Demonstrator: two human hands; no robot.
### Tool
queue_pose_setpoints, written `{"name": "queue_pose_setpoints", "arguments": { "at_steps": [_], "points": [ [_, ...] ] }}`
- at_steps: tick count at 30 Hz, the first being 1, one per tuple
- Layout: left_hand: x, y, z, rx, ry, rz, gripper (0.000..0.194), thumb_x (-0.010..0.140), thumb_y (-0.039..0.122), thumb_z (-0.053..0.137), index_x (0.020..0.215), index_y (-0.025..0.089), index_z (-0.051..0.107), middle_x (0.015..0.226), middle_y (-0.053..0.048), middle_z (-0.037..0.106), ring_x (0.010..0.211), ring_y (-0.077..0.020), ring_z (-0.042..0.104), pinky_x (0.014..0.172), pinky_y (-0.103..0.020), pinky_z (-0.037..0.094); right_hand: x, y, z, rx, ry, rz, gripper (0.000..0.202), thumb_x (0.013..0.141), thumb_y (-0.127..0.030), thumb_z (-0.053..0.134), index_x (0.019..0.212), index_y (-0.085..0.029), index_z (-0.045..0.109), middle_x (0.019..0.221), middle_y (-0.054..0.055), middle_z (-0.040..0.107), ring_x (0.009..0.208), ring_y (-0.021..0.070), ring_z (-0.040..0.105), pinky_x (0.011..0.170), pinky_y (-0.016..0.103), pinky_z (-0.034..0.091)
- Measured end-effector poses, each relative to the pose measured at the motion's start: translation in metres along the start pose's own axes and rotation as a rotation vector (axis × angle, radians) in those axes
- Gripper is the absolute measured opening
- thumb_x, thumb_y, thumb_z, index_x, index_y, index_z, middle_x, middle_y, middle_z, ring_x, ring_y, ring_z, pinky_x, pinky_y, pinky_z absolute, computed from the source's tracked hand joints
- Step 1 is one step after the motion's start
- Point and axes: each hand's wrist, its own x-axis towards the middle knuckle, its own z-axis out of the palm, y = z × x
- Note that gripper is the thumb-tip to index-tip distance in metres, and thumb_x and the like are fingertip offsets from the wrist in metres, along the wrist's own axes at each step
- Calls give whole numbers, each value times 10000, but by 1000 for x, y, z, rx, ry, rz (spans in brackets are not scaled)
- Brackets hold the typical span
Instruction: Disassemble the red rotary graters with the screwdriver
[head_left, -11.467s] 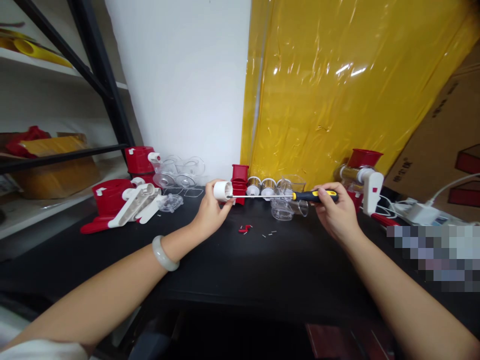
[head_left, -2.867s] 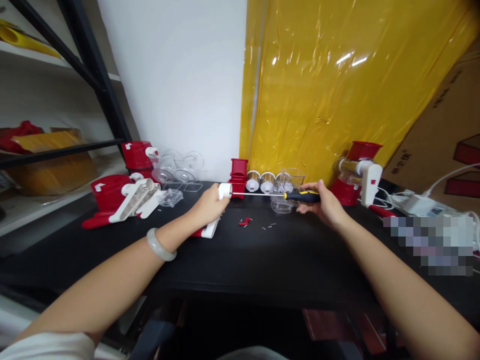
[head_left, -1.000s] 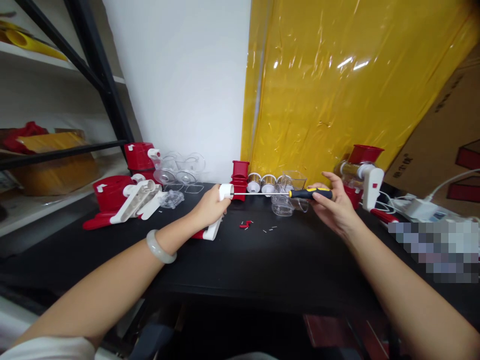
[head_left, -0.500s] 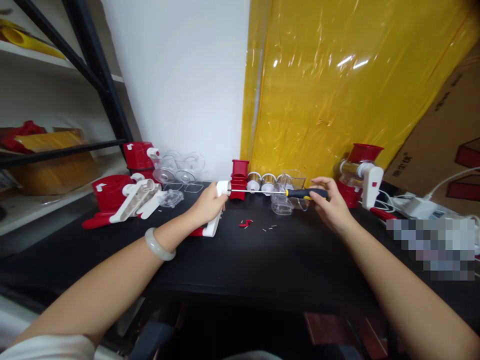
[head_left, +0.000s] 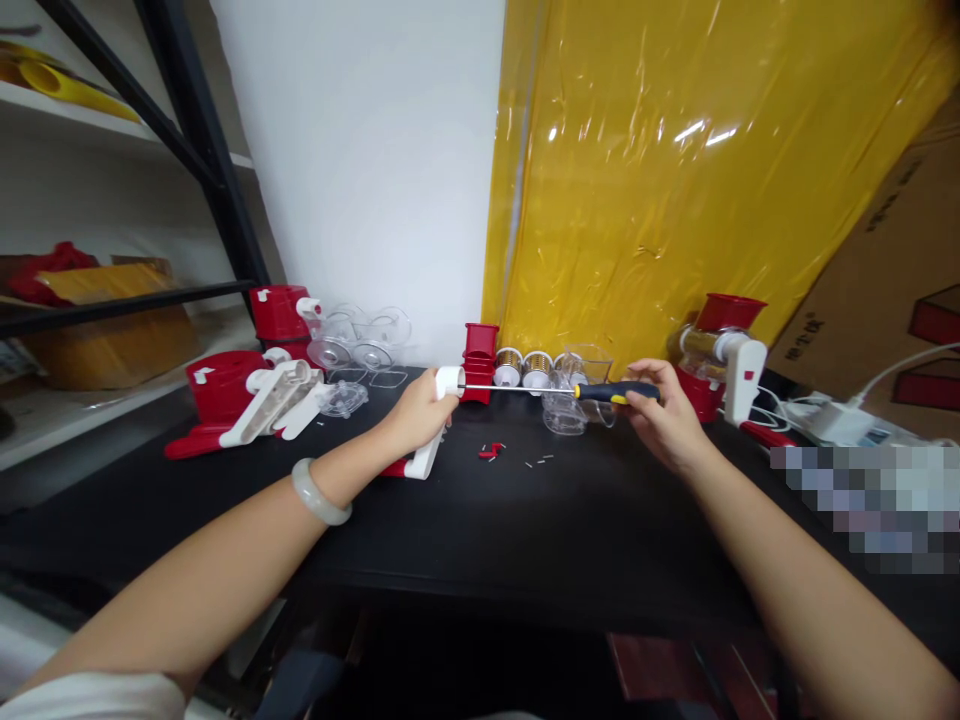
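My left hand (head_left: 421, 410) is closed around a white plastic part (head_left: 450, 380), whose lower arm (head_left: 425, 460) reaches down toward the black table and a bit of red. In my right hand (head_left: 664, 415) is a screwdriver (head_left: 616, 391) with a black and yellow handle, pinched by the fingers. Its long shaft lies level, and the tip meets the white part's round end; the exact contact is too small to tell. Below the shaft, small red pieces (head_left: 491, 451) and several tiny screws (head_left: 540, 461) lie on the table (head_left: 480, 530).
Red and white assemblies (head_left: 225, 390) and clear discs (head_left: 360, 335) stand at the left. Red blocks (head_left: 480, 360), metal-mesh drums (head_left: 537, 370) and clear housings (head_left: 564, 415) line the back. At the right are an assembled grater (head_left: 744, 375) and a power strip (head_left: 836, 420).
The view has shifted slightly. Both hands hold the same things in nearly the same places, and the screwdriver tip stays at the white part.
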Motion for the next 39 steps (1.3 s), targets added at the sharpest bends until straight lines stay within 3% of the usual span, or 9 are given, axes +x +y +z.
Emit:
{"name": "queue_pose_setpoints", "arguments": {
  "at_steps": [4,10,15,19,23,26,33,36,39],
  "points": [
    [-1,1,0,10,0,-14,133,738,185,482,869,196,467,599,36,591,529,-157,600,537,-263,445,-1,-1,2,157,-20,53,346,719,-430,709,965,-289,512,983,9,577,884,176,605,709,293,548],
    [-1,2,-2,-8,2,-3,128,731,186,476,857,200,459,582,39,587,529,-162,605,548,-270,451,-2,-3,2,-134,-57,243,434,857,-653,474,844,-226,549,529,-25,496,398,137,457,400,263,383],
    [1,-1,-2,-27,0,-12,140,734,192,474,873,199,463,574,43,588,520,-163,603,554,-274,455,-2,-6,1,47,-44,79,422,682,-418,773,1002,-298,525,881,-2,568,713,156,584,619,272,511],
    [0,-1,-1,11,-1,9,126,736,194,479,861,198,463,601,37,599,559,-168,618,577,-277,454,-2,-6,3,196,-51,96,387,674,-420,757,979,-292,556,1018,23,572,905,186,599,743,304,533],
    [-1,2,-2,17,-6,11,116,742,193,475,856,198,460,593,44,591,551,-166,613,572,-275,457,-1,-4,2,10,-54,214,439,857,-656,460,867,-231,570,652,7,564,533,157,546,496,282,463],
    [0,2,-2,-15,-1,0,135,746,193,474,880,198,465,587,51,591,550,-167,614,571,-273,460,0,-3,1,-215,-86,260,433,845,-644,508,842,-216,574,513,-41,458,367,111,391,369,244,309],
    [0,-1,-2,-10,-14,17,114,762,218,486,873,199,468,593,44,596,561,-173,618,575,-277,458,-1,-5,2,210,-27,97,488,600,-375,816,985,-315,522,936,-13,556,792,149,596,689,274,532],
    [-1,1,-2,-3,-5,5,116,754,213,483,869,198,472,595,41,595,560,-175,617,571,-279,459,-1,-4,4,248,-48,146,368,710,-520,708,923,-284,523,911,9,597,757,171,612,651,310,541],
    [-2,2,-2,-11,-4,2,124,739,193,477,863,198,468,589,44,588,549,-169,611,559,-273,457,0,0,4,79,-43,238,439,840,-666,475,864,-233,546,586,-10,542,450,146,506,438,276,446]
  ]
}}
